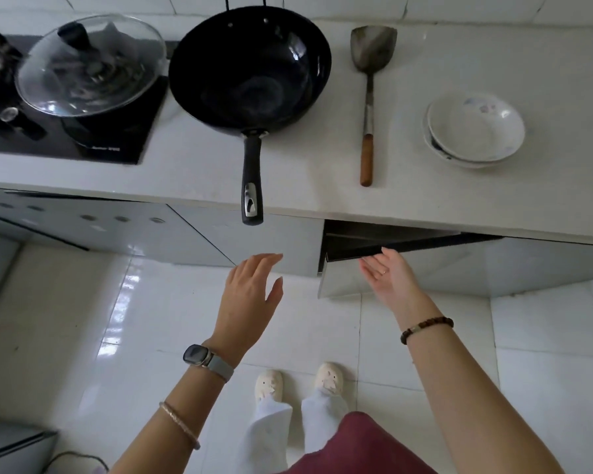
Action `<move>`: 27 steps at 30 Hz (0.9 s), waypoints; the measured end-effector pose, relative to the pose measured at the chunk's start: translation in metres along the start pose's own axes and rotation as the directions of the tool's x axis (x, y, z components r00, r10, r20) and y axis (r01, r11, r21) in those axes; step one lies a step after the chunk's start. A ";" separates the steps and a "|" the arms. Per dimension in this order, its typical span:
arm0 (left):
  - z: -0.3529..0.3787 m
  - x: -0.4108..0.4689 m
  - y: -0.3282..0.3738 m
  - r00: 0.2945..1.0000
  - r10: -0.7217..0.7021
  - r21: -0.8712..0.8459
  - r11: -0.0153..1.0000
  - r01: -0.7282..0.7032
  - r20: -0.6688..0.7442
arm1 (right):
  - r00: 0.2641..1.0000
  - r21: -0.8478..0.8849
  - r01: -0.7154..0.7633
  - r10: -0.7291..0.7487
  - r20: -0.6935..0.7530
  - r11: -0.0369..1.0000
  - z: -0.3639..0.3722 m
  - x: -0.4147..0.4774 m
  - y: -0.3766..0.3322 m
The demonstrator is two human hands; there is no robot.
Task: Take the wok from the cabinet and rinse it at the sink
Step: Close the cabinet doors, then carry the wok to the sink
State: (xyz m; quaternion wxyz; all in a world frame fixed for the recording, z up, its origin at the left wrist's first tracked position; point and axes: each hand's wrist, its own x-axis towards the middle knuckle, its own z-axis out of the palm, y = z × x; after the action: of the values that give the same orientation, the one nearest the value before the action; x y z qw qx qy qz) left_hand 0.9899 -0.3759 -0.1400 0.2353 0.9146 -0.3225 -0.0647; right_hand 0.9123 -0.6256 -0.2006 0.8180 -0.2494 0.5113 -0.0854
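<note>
On the white counter (199, 172), which runs across the upper half of the view, the black wok (250, 66) sits upright between the back edge and the front edge. It is just right of the dark stove (117, 138) set into the counter's left end. Its long black handle (252, 176) points toward the person and its tip overhangs the counter's front edge. A glass lid (89, 63) lies on the stove, close beside the wok's left rim. Toward the counter's right end stand stacked white bowls (474, 128). Between them and the wok lies a metal spatula (368, 97) with a wooden grip, its blade toward the back edge.

Under the counter's front edge, a cabinet door (343, 278) stands ajar, with a dark gap above it.

The left hand (250, 295) is raised below the handle's tip, back of the hand to the camera. Its fingers (271, 258) are straight and loosely spread, holding nothing, with a clear gap between them and the handle. The right hand (387, 271) is palm-up with relaxed, extended fingers (370, 268) at the door's top edge; whether they touch it I cannot tell. It is farther from the wok than the left hand.

A watch (199, 355) is on the left wrist and a bead bracelet (425, 328) on the right.
</note>
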 end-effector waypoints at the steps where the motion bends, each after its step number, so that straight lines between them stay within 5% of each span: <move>1: 0.001 0.000 0.000 1.000 -0.004 0.003 1.000 0.004 -0.003 | 1.000 0.008 -0.001 0.000 0.020 1.000 0.001 0.003 -0.004; 22: 0.011 0.006 0.000 0.994 -0.097 -0.012 0.995 0.097 -0.042 | 0.998 -0.153 -0.033 0.040 0.042 0.988 0.029 0.040 -0.035; 27: 0.002 0.009 -0.003 0.992 -0.108 -0.032 0.994 0.106 -0.061 | 0.997 -0.328 -0.072 0.079 0.007 0.942 0.038 0.030 -0.035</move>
State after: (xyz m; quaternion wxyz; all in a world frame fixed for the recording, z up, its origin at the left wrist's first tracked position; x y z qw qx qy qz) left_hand 0.9981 -0.3801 -0.1434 0.2546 0.9287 -0.2644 -0.0529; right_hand 0.9634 -0.6558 -0.1941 0.7731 -0.3628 0.5192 0.0345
